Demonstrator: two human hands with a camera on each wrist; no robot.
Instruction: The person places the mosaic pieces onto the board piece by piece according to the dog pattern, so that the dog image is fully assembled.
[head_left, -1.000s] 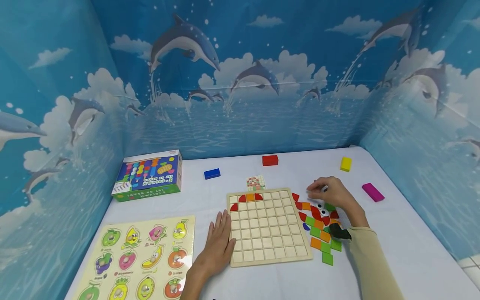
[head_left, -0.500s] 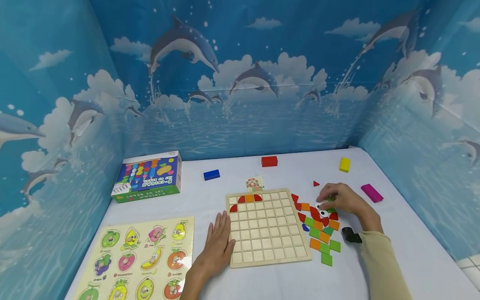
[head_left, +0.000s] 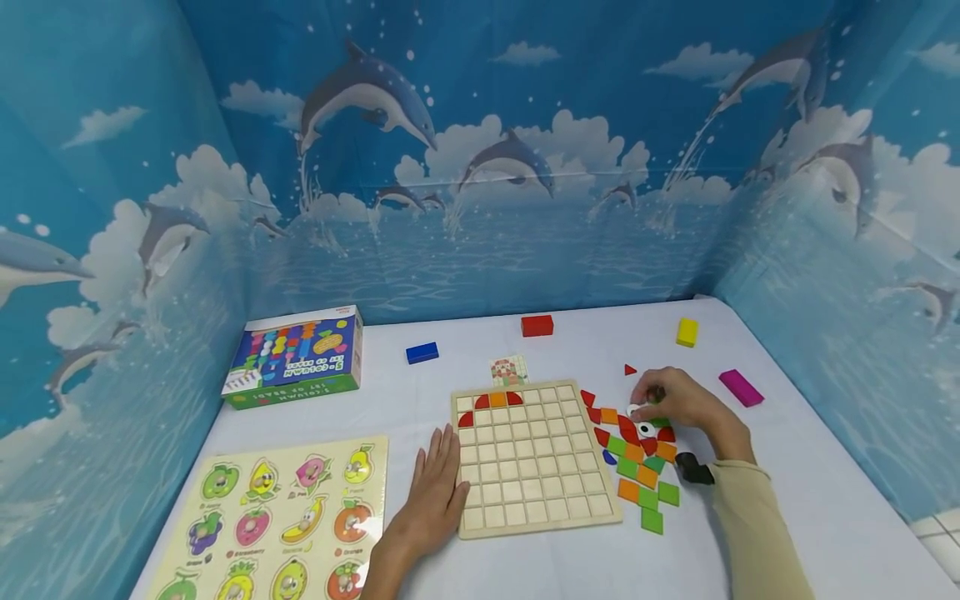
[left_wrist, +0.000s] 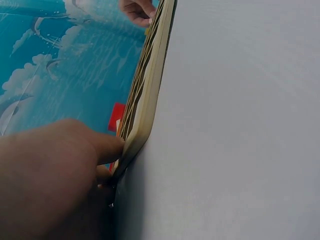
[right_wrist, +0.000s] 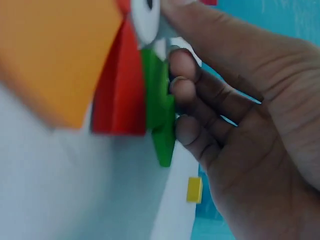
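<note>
A wooden grid board [head_left: 536,500] lies on the white table, with a few red and orange tiles [head_left: 495,398] in its top-left corner. My left hand [head_left: 438,487] lies flat with straight fingers against the board's left edge [left_wrist: 147,85]. My right hand [head_left: 675,402] rests on the far end of a pile of coloured tiles [head_left: 637,467] just right of the board. In the right wrist view its curled fingertips [right_wrist: 182,90] grip the edge of a green tile [right_wrist: 157,100], and one finger touches a white eye tile [right_wrist: 145,20]. A lone red triangle [head_left: 630,370] lies beyond the hand.
A bead-set box [head_left: 296,354] stands at the back left and a fruit peg puzzle [head_left: 281,525] lies front left. Blue [head_left: 422,352], red [head_left: 537,325], yellow [head_left: 686,332] and magenta [head_left: 741,387] blocks are scattered at the back. A small pattern card [head_left: 509,367] lies behind the board. Dolphin-print walls enclose three sides.
My right hand left a red triangle on the table behind the pile, then came back toward me onto the tiles. The left hand stayed still.
</note>
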